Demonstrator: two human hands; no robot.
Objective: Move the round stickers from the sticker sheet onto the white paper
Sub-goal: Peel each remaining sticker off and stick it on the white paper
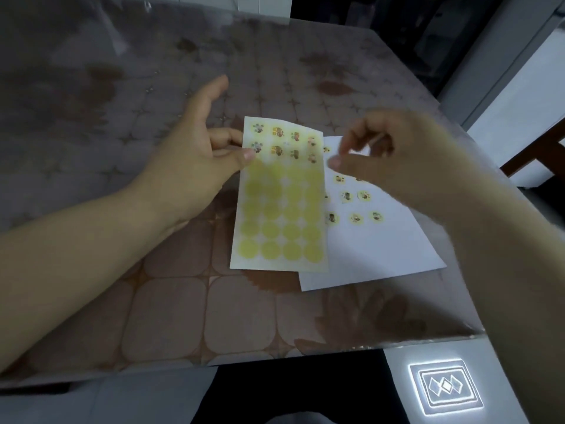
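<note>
Looking down through the head camera, you have the sticker sheet (281, 194) pinched at its left edge by your left hand (189, 160), thumb pressed on top and index finger stretched free. The sheet's long axis runs away from you, and its right edge overlaps the white paper (382, 249), which lies flat on the tabletop (153, 301). Printed round stickers (277, 132) sit only in the two far rows; nearer you, the glossy backing shows bare pale-yellow circles. Your right hand (397, 154) hovers over the paper's far end, just right of those rows, so it is the nearer one for peeling. Its thumb and forefinger curl close together, but blur hides whether they hold a sticker. The thin matte paper carries placed stickers (363, 195). A shiny clear cover overlies the tabletop's brown patterned cloth.
</note>
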